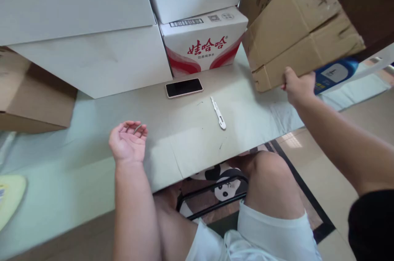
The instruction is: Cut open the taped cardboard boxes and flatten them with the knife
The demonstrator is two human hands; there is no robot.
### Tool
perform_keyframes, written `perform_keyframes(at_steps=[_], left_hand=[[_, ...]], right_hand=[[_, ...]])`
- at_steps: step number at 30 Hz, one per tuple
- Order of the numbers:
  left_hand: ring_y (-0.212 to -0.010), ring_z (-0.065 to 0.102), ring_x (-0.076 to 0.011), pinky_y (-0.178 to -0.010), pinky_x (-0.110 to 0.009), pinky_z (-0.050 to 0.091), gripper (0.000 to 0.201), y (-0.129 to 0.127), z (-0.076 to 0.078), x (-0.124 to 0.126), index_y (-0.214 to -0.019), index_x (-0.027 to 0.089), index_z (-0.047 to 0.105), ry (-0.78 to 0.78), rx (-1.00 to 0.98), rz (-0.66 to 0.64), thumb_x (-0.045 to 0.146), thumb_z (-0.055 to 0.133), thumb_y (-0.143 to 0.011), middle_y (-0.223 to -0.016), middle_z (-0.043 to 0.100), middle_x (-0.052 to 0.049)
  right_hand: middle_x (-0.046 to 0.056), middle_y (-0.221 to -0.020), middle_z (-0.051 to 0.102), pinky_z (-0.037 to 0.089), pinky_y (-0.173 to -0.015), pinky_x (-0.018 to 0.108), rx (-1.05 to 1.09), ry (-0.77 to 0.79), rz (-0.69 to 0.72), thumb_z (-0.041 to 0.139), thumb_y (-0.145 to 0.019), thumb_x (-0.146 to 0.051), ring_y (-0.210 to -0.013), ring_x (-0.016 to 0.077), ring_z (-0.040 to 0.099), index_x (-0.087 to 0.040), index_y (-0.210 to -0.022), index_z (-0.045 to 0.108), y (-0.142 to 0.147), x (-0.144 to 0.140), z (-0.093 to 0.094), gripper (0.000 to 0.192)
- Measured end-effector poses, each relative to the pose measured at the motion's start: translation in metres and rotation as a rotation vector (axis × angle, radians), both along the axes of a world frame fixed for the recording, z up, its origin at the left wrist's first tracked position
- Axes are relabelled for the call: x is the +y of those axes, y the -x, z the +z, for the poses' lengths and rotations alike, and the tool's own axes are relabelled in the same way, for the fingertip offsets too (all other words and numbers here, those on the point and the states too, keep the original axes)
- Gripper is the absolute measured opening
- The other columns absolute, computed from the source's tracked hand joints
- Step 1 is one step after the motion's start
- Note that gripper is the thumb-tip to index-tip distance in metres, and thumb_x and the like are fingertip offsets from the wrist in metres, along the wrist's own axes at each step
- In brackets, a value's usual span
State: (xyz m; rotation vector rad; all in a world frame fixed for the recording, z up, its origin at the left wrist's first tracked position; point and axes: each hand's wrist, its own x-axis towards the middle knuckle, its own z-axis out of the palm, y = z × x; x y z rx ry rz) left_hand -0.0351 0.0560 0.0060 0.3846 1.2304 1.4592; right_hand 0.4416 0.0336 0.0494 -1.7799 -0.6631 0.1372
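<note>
White shorts point(273, 228) are covering the seated person's thighs, nearer than the left hand point(129, 144), which is facing palm up over a pale green table cover point(168, 142). Its fingers are curling loosely, well clear of the palm; a thin greyish bit point(137, 129) is showing across them, too small to identify, so whether it is being held cannot be told. Between the hands, a white utility knife point(218, 114) is lying with its narrow end pointing away, and a dark-screened phone point(184, 88) is lying beyond it. The right hand point(299, 86) is gripping the lower edge of a brown cardboard carton point(286, 27), thumb and fingers bending tightly round it. One-handed handling of that carton is seemingly the step under way; moving it further would be calling for a firm hold and care around the blue container point(338, 74) just beyond that hand. Above and beyond the right hand, the carton is tilting, showing creases, a long seam and dark scuffs toward its far end. Farther off, past the phone, a red-and-white box point(205, 49) is standing beside large white boxes point(101, 62).
</note>
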Motion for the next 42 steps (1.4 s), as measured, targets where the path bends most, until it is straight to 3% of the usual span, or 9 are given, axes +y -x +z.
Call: perform_keyframes(at_steps=[3, 7, 13, 19, 25, 29, 34, 39, 42], left_hand=[[-0.061, 0.063, -0.0137, -0.060, -0.026, 0.053, 0.017, 0.000, 0.005, -0.002, -0.070, 0.020, 0.058, 0.032, 0.002, 0.045, 0.037, 0.059, -0.065, -0.070, 0.064, -0.002], [-0.058, 0.060, -0.0123, -0.060, -0.024, 0.052, 0.015, 0.001, 0.006, -0.004, -0.065, 0.020, 0.057, 0.041, 0.104, 0.059, 0.034, 0.062, -0.061, -0.062, 0.061, -0.001], [-0.053, 0.058, -0.0116, -0.057, -0.024, 0.051, 0.016, -0.001, 0.001, -0.007, -0.062, 0.020, 0.058, -0.028, 0.248, 0.033, 0.033, 0.064, -0.055, -0.055, 0.059, 0.002], [-0.053, 0.059, -0.0112, -0.057, -0.023, 0.050, 0.015, -0.003, 0.007, -0.009, -0.063, 0.020, 0.058, -0.056, 0.235, 0.029, 0.033, 0.063, -0.058, -0.056, 0.059, 0.002], [-0.059, 0.063, -0.0113, -0.056, -0.022, 0.046, 0.018, -0.002, 0.006, -0.012, -0.064, 0.019, 0.062, -0.040, 0.232, 0.036, 0.036, 0.065, -0.059, -0.074, 0.067, -0.002], [-0.059, 0.062, -0.0095, -0.055, -0.021, 0.043, 0.022, 0.005, 0.007, -0.018, -0.069, 0.018, 0.065, -0.030, 0.192, 0.091, 0.039, 0.064, -0.061, -0.083, 0.070, -0.003], [-0.056, 0.061, -0.0097, -0.055, -0.022, 0.042, 0.023, 0.023, 0.011, -0.028, -0.073, 0.019, 0.065, -0.026, 0.166, 0.112, 0.039, 0.062, -0.062, -0.077, 0.068, -0.002], [-0.057, 0.060, -0.0098, -0.060, -0.024, 0.044, 0.021, 0.044, 0.011, -0.037, -0.077, 0.019, 0.065, -0.044, 0.148, 0.164, 0.038, 0.061, -0.068, -0.072, 0.061, 0.001], [-0.056, 0.058, -0.0093, -0.060, -0.025, 0.042, 0.015, 0.056, 0.012, -0.042, -0.075, 0.019, 0.063, -0.061, 0.126, 0.209, 0.032, 0.059, -0.071, -0.070, 0.057, 0.002]], right_hand=[[0.002, -0.079, 0.063, 0.043, -0.046, 0.026, 0.032, 0.035, -0.040, 0.067, -0.086, -0.012, -0.047, 0.0058, 0.049, -0.012, -0.095, 0.054, -0.006, 0.039, 0.003, 0.016], [0.006, -0.095, 0.066, 0.043, -0.048, 0.023, 0.075, 0.075, -0.025, 0.067, -0.089, -0.013, -0.051, 0.0027, 0.049, -0.011, -0.102, 0.053, 0.002, 0.062, 0.012, 0.019], [0.012, -0.105, 0.065, 0.046, -0.067, 0.018, 0.239, 0.253, 0.155, 0.048, -0.099, -0.020, -0.070, -0.0020, 0.060, -0.012, -0.091, 0.048, 0.015, 0.106, 0.036, 0.011], [0.006, -0.091, 0.066, 0.053, -0.077, 0.027, 0.298, 0.436, 0.260, 0.049, -0.100, -0.017, -0.068, 0.0049, 0.065, -0.018, -0.089, 0.045, 0.033, 0.096, 0.025, 0.013], [0.006, -0.084, 0.067, 0.056, -0.067, 0.026, 0.241, 0.566, 0.434, 0.049, -0.100, -0.017, -0.066, 0.0115, 0.066, -0.017, -0.089, 0.056, 0.067, 0.081, 0.021, 0.013], [0.006, -0.084, 0.070, 0.053, -0.059, 0.023, 0.090, 0.605, 0.728, 0.057, -0.097, -0.019, -0.063, 0.0108, 0.065, -0.017, -0.092, 0.061, 0.141, 0.088, 0.023, 0.007], [0.007, -0.089, 0.074, 0.053, -0.062, 0.025, -0.201, 0.597, 1.219, 0.060, -0.090, -0.014, -0.070, 0.0136, 0.068, -0.017, -0.099, 0.066, 0.287, 0.103, 0.018, 0.011], [0.009, -0.113, 0.072, 0.055, -0.096, 0.037, -0.529, 0.364, 1.539, 0.053, -0.091, -0.016, -0.100, 0.0197, 0.069, -0.018, -0.122, 0.064, 0.446, 0.111, 0.018, 0.033], [0.011, -0.150, 0.051, 0.047, -0.112, 0.038, -0.678, 0.190, 1.635, 0.057, -0.087, -0.013, -0.124, 0.0218, 0.062, -0.021, -0.125, 0.065, 0.525, 0.113, 0.027, 0.039]])
